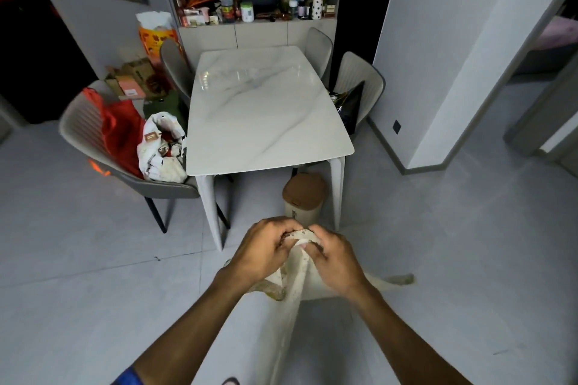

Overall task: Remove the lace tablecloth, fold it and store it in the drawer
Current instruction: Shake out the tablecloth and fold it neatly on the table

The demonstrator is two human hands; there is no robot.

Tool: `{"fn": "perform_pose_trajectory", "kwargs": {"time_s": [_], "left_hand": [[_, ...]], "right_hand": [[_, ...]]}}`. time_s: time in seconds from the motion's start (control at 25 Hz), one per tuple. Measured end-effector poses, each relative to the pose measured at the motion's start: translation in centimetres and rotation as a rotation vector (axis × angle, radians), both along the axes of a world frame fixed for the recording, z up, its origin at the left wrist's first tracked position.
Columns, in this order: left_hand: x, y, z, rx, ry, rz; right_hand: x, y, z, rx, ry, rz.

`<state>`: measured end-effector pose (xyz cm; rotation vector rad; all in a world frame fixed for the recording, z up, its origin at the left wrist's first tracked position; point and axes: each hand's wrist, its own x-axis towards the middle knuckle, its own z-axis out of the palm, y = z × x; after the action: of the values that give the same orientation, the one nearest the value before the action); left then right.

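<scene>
Lace tablecloth (295, 278) off the marble table (266, 109), folding underway

Left hand (266, 250) and right hand (336, 259) both pinch its gathered top edge; folding unfinished, drawer storage remains.

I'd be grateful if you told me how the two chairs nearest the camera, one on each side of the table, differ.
The left chair stands turned away from the table; the right chair sits tucked close against it. The left chair carries a red bag and a white bag; the right chair holds a black bag. Both are grey and padded, with ribbed backs.
</scene>
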<state>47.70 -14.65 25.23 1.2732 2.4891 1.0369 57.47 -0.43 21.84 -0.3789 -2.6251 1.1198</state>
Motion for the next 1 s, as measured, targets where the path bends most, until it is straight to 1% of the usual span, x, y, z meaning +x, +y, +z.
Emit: {"fn": "perform_pose_trajectory", "kwargs": {"time_s": [0.08,0.2,0.28,0.4,0.48,0.68,0.88,1.0], "left_hand": [[-0.2,-0.7,-0.2,-0.045,-0.04,0.056],[0.1,-1.9,-2.3,-0.202,-0.017,0.084],[0.2,-2.8,-4.5,-0.213,-0.063,0.163],[-0.6,-4.7,-7.6,-0.076,-0.297,0.317],[-1.0,-6.1,-9.0,0.004,-0.416,0.33],[-0.8,-8.3,-10.6,0.103,-0.532,0.342],[-0.8,-9.6,-10.8,0.289,-0.606,0.395],[-0.4,-10.1,-11.2,0.297,-0.674,0.432]], "right_hand": [[0.0,1.1,0.2,-0.036,0.018,0.035],[0.1,1.4,0.4,-0.081,0.014,0.064],[0.2,1.3,0.3,-0.143,0.011,0.063],[0.7,1.5,0.5,-0.151,0.005,0.096],[1.0,1.9,0.9,-0.099,0.018,0.087],[1.3,3.2,1.8,-0.09,-0.001,0.019],[1.9,5.3,2.3,-0.176,-0.023,-0.079],[2.5,5.7,2.4,-0.183,-0.055,-0.064]]}}
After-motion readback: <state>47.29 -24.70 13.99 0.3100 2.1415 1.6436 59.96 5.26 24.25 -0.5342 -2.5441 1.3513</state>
